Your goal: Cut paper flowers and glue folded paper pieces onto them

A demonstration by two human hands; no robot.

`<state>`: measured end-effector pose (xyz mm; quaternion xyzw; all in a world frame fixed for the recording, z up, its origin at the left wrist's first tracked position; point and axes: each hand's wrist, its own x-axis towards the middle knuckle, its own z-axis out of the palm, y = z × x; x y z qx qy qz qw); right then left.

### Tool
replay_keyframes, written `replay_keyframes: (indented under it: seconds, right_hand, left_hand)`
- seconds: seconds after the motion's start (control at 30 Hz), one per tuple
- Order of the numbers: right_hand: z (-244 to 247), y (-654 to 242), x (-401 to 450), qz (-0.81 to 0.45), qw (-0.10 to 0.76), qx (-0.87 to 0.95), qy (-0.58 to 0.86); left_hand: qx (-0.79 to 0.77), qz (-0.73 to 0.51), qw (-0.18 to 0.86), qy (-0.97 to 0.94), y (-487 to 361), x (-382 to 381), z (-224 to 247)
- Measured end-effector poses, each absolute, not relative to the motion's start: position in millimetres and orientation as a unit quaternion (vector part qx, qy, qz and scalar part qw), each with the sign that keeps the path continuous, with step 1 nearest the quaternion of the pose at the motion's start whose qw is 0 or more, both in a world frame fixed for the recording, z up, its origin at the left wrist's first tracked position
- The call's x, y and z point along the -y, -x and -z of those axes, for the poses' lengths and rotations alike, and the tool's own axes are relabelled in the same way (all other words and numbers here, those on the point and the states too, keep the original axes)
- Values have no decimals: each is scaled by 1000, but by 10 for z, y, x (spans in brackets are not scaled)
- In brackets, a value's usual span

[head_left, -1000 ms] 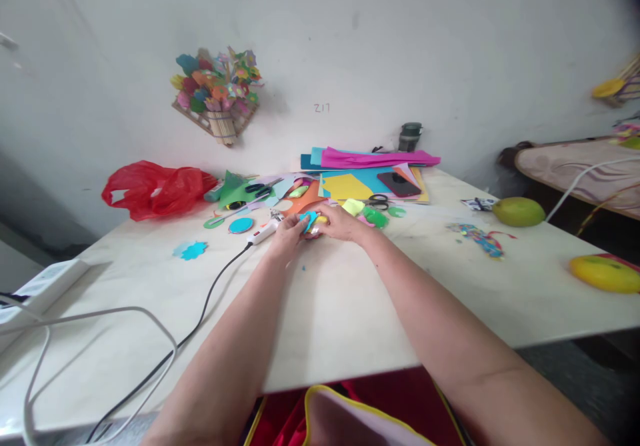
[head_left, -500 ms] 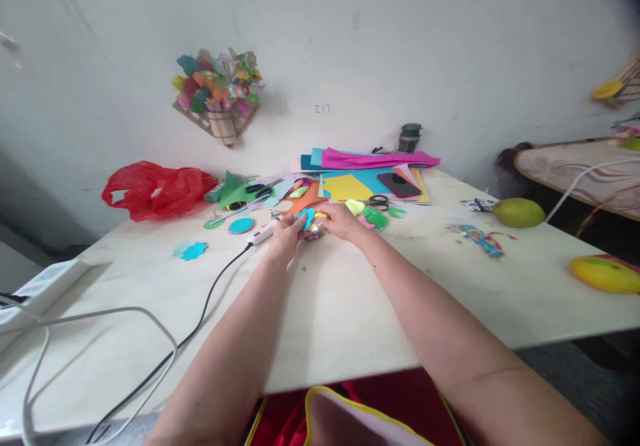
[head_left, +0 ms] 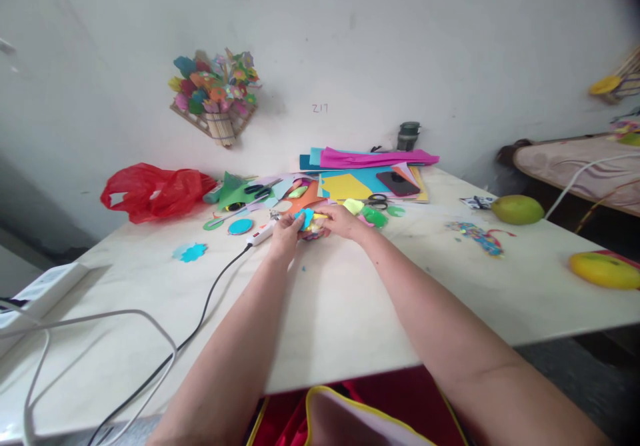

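A person is working with both hands at a white table (head_left: pixel 350 319). The left hand (head_left: pixel 285 234) is pinching a blue piece (head_left: pixel 305 218) between thumb and fingers, and the piece is sitting between the two hands, above the table. The right hand (head_left: pixel 343 221) is reaching in from the other side, its fingertips closing on a small yellow bit (head_left: pixel 320 217) that is meeting the blue piece's edge. Something multicoloured is showing just below them; whether either hand is gripping it, one cannot tell.

Just beside the left hand, a white tool (head_left: pixel 261 234) with a red switch is lying on the table, its black cord (head_left: pixel 210 299) trailing towards the near edge. Farther left, a blue disc (head_left: pixel 241 227) and a blue scalloped cutout (head_left: pixel 193 253) are lying flat, with a red bag (head_left: pixel 155 193) resting behind them.

Near the right hand, a green bundle (head_left: pixel 375 218) and black-handled scissors (head_left: pixel 379 201) are lying. Behind the hands, a yellow sheet (head_left: pixel 345 187) is spreading over other coloured paper, and a phone (head_left: pixel 399 183) is resting at its right. A pink sheet (head_left: pixel 375 158) is lying at the back, near a dark jar (head_left: pixel 409 137). Well to the right, two mangoes (head_left: pixel 517 210) are resting apart.
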<state>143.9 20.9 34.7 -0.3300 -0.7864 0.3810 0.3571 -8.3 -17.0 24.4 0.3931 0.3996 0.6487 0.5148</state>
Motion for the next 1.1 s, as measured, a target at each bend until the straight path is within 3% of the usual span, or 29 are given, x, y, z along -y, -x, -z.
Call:
replay_keyframes:
  seconds: [0.17,0.47,0.87,1.1]
  right_hand:
    - [-373,-1493,-170,-388,339,800,308]
    - [-434,-1423,-109,-85,377,850,358]
    - [-327,-1317,-154,-222,428,769,420]
    - [-391,-1329,-140,-435,433,689,385]
  left_hand:
    - [-405,-644,523,-384,53,190,-264]
    - [-427,-642,514,-376,52,180,-267]
    - [-431,-685,453,-374,-40,160,-228]
    - [-422,-692,438,-389,-14,162,-271]
